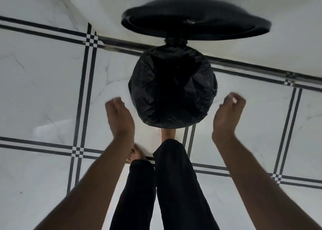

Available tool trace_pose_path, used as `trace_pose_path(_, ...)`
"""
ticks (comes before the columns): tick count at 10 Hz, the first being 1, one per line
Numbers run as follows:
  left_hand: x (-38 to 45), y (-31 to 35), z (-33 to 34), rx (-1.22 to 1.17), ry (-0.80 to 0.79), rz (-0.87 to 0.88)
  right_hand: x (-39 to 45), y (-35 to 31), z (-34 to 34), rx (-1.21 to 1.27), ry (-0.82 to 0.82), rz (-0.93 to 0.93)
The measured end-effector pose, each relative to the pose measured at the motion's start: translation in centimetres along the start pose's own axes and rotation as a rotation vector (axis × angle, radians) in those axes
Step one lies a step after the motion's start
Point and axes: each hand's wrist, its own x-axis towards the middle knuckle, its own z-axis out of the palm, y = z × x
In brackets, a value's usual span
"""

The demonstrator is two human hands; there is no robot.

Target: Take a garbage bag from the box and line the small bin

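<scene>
A small round bin stands on the floor against the wall, its rim wrapped in a crinkled black garbage bag whose dark inside hangs down into the bin. The bin's black round lid stands raised behind it on its hinge. My left hand hovers just left of the bin with fingers loosely curled and nothing in it. My right hand hovers just right of the bin, fingers also curled and apart, holding nothing. Neither hand touches the bag. One foot is under the bin's front edge.
The floor is white marble-look tile with black double stripes. A white wall runs behind the bin. My legs in black trousers stand right in front of the bin. No bag box is in view.
</scene>
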Motion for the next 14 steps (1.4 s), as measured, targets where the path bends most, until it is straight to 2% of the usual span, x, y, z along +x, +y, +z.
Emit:
trace_pose_path(1, -0.2, 5.3, -0.2, -0.016, -0.108, 0.366, -0.6, -5.9, -0.3, 0.067, -0.137, -0.256)
trace_pose_path(2, -1.7, 10.3, 0.3, 0.013, -0.131, 0.652, -0.7, -11.0, -0.4, 0.066, -0.229, -0.372)
trace_pose_path(3, -3.4, 12.9, 1.2, 0.089, -0.180, 0.853, -1.0, -13.6, -0.4, 0.039, -0.300, -0.354)
trace_pose_path(4, -4.8, 12.8, 1.6, 0.177, -0.229, 0.896, -1.4, -12.8, -0.8, 0.043, -0.302, -0.311)
trace_pose_path(5, -5.9, 9.7, 1.3, 0.226, -0.233, 0.855, -2.0, -8.7, -1.7, 0.006, -0.253, -0.293)
trace_pose_path(7, -6.0, -0.1, 0.4, 0.407, -0.239, 0.611, -3.0, 1.0, -2.2, -0.182, -0.240, -0.312)
trace_pose_path(8, -5.4, -3.4, 0.8, 0.440, -0.198, 0.440, -2.7, 3.8, -1.6, -0.274, -0.261, -0.345)
trace_pose_path(9, -4.3, -5.4, 1.7, 0.428, -0.165, 0.266, -2.4, 5.8, -0.9, -0.310, -0.266, -0.325)
trace_pose_path(10, -3.3, -5.8, 2.8, 0.316, -0.152, 0.187, -2.4, 6.7, -0.4, -0.323, -0.234, -0.333)
trace_pose_path(11, -2.0, -5.3, 3.0, 0.238, -0.107, 0.151, -2.8, 7.0, 0.0, -0.327, -0.234, -0.304)
trace_pose_path(12, -1.6, -4.7, 2.3, 0.298, -0.149, 0.167, -3.5, 7.2, 0.1, -0.353, -0.257, -0.275)
trace_pose_path(13, -2.0, -3.9, 0.8, 0.467, -0.194, 0.202, -4.1, 6.2, -0.3, -0.353, -0.251, -0.239)
trace_pose_path(14, -4.5, -2.5, -1.9, 0.635, -0.185, 0.390, -5.5, 3.6, -1.7, -0.388, -0.288, -0.329)
